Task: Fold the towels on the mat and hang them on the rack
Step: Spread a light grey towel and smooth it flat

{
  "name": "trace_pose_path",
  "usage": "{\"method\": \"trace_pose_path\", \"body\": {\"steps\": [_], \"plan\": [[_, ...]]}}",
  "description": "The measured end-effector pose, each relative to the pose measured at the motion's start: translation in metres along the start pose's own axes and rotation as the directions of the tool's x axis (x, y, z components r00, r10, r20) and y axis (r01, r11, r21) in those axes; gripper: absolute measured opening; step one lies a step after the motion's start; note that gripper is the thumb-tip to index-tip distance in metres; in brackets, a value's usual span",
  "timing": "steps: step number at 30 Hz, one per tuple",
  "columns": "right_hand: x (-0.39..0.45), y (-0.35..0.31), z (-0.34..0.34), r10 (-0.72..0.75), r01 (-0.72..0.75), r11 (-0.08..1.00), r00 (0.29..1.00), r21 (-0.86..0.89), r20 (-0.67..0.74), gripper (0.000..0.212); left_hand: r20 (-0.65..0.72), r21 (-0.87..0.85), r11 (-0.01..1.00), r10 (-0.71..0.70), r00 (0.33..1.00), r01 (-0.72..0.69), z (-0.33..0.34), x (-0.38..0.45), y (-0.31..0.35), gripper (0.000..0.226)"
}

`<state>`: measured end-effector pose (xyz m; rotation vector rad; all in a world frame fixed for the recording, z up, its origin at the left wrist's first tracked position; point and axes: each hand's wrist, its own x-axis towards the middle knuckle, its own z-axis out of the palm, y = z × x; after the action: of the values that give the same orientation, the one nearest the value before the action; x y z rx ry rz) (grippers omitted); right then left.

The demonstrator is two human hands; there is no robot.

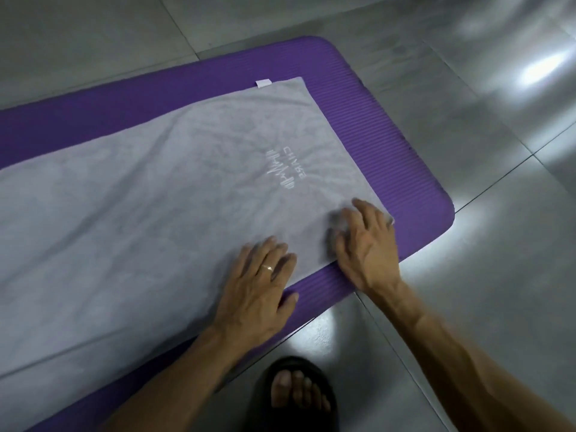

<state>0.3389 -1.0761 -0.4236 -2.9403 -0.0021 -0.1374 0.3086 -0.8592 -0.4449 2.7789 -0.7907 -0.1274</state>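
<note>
A grey towel [149,207] with a white embroidered logo lies spread flat along a purple ribbed mat [389,126]; a small white tag sticks out at its far edge. My left hand [255,288] rests palm down on the towel's near edge, fingers apart, a ring on one finger. My right hand [367,241] presses on the towel's near right corner, fingers spread and slightly curled over the cloth. Neither hand has the towel lifted. No rack is in view.
Glossy grey floor tiles [467,275] surround the mat, with bright light reflections at the right. My foot in a black sandal [293,397] stands on the floor just in front of the mat's near edge.
</note>
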Motion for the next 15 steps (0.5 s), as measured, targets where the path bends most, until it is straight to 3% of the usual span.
{"method": "trace_pose_path", "body": {"steps": [3,5,8,10,13,15], "plan": [[-0.019,-0.047,0.027,-0.333,0.331,0.942,0.893,0.061,0.304,0.059,0.065,0.094,0.987,-0.136,0.989,0.130,-0.002,-0.048,-0.048,0.070],[-0.033,-0.039,0.033,-0.289,0.317,0.948,0.867,-0.002,0.407,0.064,0.146,0.157,0.983,-0.122,0.982,0.098,-0.003,-0.076,-0.070,0.075],[-0.043,-0.003,0.025,-0.024,0.088,0.983,0.930,-0.158,0.367,0.070,0.153,0.151,0.982,-0.136,0.979,0.112,-0.005,-0.103,-0.082,0.080],[-0.036,-0.005,0.015,0.044,0.032,0.975,0.943,-0.220,0.329,0.072,0.069,0.130,0.976,-0.184,0.981,0.173,-0.010,-0.119,-0.085,0.078],[-0.027,-0.060,0.014,-0.186,0.204,0.978,0.954,-0.053,0.233,0.057,-0.091,0.147,0.982,-0.109,0.990,0.122,-0.018,-0.156,-0.095,0.049],[-0.034,-0.115,0.020,-0.440,0.425,0.898,0.880,0.116,0.177,0.041,-0.103,0.196,0.971,-0.119,0.988,0.137,-0.024,-0.183,-0.106,0.038]]}}
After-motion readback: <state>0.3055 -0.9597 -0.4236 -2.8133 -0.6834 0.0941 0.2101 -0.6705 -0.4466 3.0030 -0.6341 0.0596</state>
